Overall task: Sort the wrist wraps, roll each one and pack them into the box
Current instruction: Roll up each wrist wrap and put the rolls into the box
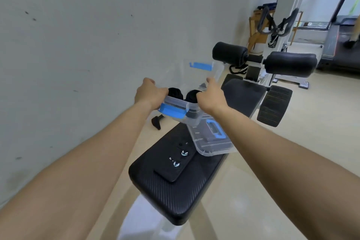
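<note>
- Left hand (150, 93): fingers curled over the near left rim of the box (176, 102), gripping it.
- Right hand (211, 97): curled the same way over the near right rim; box held between the two, tilted, apparently lifted off the bench (171, 197).
- In the box: two rolled wraps (175, 92), black, side by side at the near end; judged the finished share.
- Left to do, by judgement: flat wraps (175, 163), black with white grinning prints, lying unrolled on the bench, one partly over the other.
- Doubtful item: dark scrap (156, 122) on the floor (272, 161) by the wall (78, 45); too unclear to tell whether a wrap.
- Lid (212, 140): clear, blue handle, lying on the bench under the box; closing not yet done.
- Surface: black padded bench, ribbed cover, long axis running away from the camera.
- Room: pale marked wall at left, light glossy floor, foam rollers (229, 53) beyond the bench's far end, treadmill (341, 45) at back right.
</note>
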